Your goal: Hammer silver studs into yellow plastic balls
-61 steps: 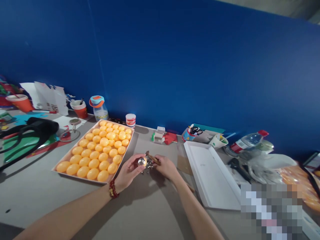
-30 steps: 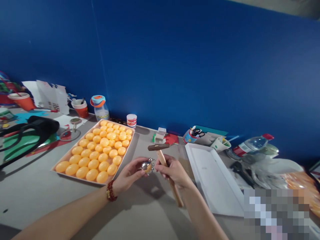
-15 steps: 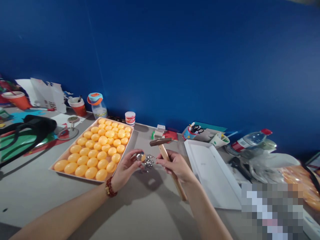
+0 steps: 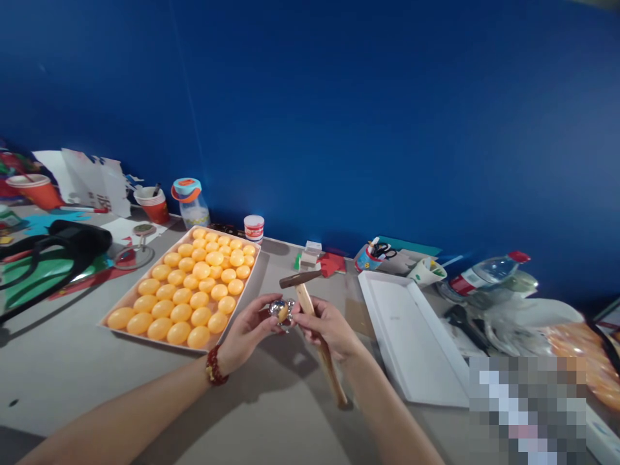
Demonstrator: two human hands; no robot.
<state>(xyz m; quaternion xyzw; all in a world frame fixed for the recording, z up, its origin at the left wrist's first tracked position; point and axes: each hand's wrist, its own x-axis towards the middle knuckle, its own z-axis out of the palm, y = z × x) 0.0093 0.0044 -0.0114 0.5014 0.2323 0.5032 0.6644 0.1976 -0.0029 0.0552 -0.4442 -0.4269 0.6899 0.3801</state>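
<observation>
My left hand (image 4: 249,329), with a red bead bracelet at the wrist, is closed on a shiny silver ball (image 4: 278,310) that shows a yellow-orange patch. My right hand (image 4: 327,326) grips the wooden handle of a hammer (image 4: 305,300), whose dark head points up and away from me. Its thumb and forefinger meet at small silver pieces (image 4: 288,321) against the ball; their exact kind is too small to tell. Left of my hands lies a shallow box (image 4: 203,351) holding many orange balls (image 4: 199,299).
A white tray (image 4: 411,336) is on the right, near a plastic bottle (image 4: 484,274) and a pen cup with scissors (image 4: 367,259). Behind the orange balls stand a lidded tub (image 4: 254,228), a jug (image 4: 190,203) and paper cups (image 4: 152,205). A blue wall (image 4: 310,116) rises behind.
My right hand has moved left with the hammer, so its fingertips now meet the ball. The ball has come slightly right, in front of the small silver pieces.
</observation>
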